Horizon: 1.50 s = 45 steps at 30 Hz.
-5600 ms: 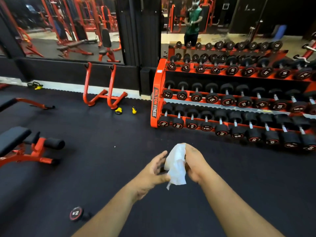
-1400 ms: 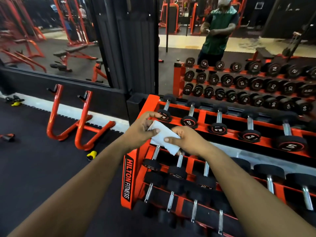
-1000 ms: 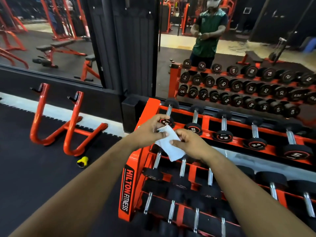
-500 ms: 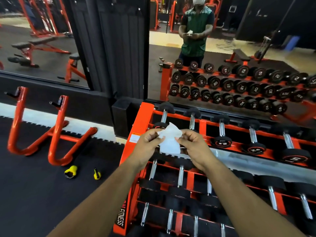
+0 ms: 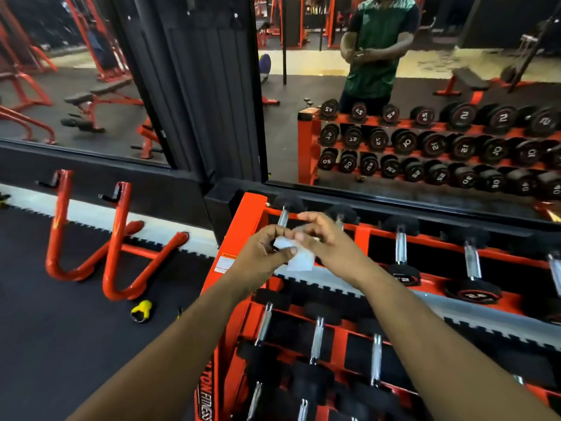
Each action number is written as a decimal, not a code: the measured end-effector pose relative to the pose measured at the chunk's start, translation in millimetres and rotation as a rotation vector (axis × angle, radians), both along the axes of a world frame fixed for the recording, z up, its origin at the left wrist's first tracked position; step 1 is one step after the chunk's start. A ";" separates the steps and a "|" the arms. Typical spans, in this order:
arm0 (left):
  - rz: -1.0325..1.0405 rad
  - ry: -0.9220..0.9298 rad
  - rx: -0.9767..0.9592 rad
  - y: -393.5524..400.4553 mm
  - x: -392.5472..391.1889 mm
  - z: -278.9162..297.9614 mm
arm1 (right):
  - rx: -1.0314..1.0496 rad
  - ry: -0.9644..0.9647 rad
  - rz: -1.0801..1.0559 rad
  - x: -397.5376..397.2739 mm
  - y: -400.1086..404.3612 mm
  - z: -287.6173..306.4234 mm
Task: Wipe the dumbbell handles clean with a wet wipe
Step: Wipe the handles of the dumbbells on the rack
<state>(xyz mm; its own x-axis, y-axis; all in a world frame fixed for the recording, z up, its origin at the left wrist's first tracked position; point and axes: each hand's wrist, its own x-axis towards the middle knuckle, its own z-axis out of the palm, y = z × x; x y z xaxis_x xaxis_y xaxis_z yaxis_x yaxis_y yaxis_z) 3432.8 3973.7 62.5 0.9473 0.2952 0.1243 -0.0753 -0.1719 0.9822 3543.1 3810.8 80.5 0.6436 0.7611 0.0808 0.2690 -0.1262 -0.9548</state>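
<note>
A white wet wipe [image 5: 296, 259] is bunched between both hands above the left end of the orange dumbbell rack [image 5: 247, 221]. My left hand [image 5: 265, 250] pinches it with thumb and curled fingers. My right hand [image 5: 321, 238] is blurred, its fingers loosely bent at the wipe's top edge; its grip is unclear. Right behind the hands on the top tier lies the first dumbbell, its chrome handle [image 5: 283, 216] showing. More chrome handles [image 5: 400, 247] run to the right and on the lower tiers [image 5: 317, 340].
A wall mirror [image 5: 425, 86] behind the rack reflects the rack and a person. Orange floor stands [image 5: 115, 247] sit left on black rubber flooring, with a yellow clip [image 5: 141, 310] beside them. A black pillar [image 5: 197, 86] rises behind the rack's corner.
I have come closer to the rack. The hands moved forward over the top tier's left end, and the wipe went from spread out to bunched between the fingers.
</note>
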 end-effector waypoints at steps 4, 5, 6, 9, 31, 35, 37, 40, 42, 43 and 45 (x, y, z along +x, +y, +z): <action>0.107 0.028 -0.017 -1.4 28.2 -14.6 | -0.053 0.135 0.069 30.7 1.0 -26.1; 0.131 0.043 -0.044 1.1 32.4 -20.1 | -0.044 0.191 0.094 36.9 -0.1 -32.4; 0.146 0.066 -0.064 3.2 36.4 -24.4 | -0.054 0.219 0.111 42.2 -1.0 -37.0; 0.201 0.129 -0.130 7.7 47.4 -39.4 | -0.097 0.259 0.109 56.1 2.9 -50.9; 0.120 0.415 0.240 152.2 146.3 -173.8 | -0.209 0.446 -0.226 134.8 158.6 -138.5; 0.236 0.538 0.422 147.3 158.4 -184.4 | -0.416 -0.244 -0.298 171.1 170.7 -159.2; 0.177 0.608 0.523 138.5 165.0 -188.9 | -0.498 -0.557 -0.245 187.2 180.3 -168.6; 0.174 0.641 0.579 126.5 172.8 -198.8 | -0.557 -0.764 -0.164 205.5 194.1 -188.2; 0.160 0.657 0.573 119.8 176.7 -201.3 | -0.589 -0.869 -0.069 214.5 198.6 -204.6; 0.154 0.662 0.582 117.2 178.7 -202.3 | -0.593 -0.910 0.012 218.1 198.2 -213.4; 0.152 0.666 0.584 114.6 180.2 -199.8 | -0.589 -1.046 0.197 221.5 191.4 -229.1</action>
